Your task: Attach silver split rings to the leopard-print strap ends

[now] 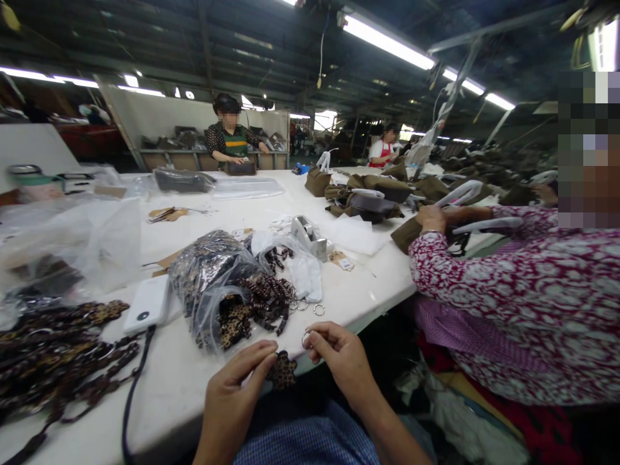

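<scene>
- Left hand: pinching small leopard-print flower-shaped charm, near table edge.
- Right hand: gripping thin metal split ring (best kept steady, close to charm).
- Far left: clear plastic bag of leopard-print charms.

A long white table carries a heap of leopard-print straps at nine o'clock, a white power bank beside it, clear bags of leopard pieces at centre, loose metal rings, a tape dispenser and brown bags toward two o'clock.
</scene>
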Action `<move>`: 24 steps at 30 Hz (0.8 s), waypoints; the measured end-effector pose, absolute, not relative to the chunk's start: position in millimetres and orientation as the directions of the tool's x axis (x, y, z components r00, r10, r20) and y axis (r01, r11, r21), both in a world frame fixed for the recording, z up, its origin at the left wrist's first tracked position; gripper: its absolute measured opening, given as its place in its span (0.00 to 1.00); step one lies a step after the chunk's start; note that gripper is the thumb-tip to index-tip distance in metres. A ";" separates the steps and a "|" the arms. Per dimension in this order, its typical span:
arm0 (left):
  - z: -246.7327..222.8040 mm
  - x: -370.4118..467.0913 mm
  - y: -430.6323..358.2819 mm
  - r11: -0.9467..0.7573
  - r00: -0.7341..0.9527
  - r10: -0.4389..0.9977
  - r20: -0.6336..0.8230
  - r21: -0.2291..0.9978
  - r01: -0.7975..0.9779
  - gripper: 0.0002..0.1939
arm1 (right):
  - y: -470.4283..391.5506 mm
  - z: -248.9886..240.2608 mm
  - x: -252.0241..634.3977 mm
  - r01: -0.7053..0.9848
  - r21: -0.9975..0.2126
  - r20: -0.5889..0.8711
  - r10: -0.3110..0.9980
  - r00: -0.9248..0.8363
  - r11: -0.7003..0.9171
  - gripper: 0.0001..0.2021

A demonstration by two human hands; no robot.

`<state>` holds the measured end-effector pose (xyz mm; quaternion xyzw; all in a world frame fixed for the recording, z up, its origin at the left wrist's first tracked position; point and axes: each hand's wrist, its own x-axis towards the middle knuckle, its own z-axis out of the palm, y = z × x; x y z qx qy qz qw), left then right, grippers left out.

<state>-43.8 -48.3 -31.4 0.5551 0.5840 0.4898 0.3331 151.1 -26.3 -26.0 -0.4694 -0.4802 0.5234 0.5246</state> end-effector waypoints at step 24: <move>-31.7 -18.2 -48.8 -0.148 -0.041 0.985 0.169 0.938 0.313 0.06 | -40.0 -18.8 141.7 0.192 -0.980 0.049 0.999 -0.008 0.050 0.12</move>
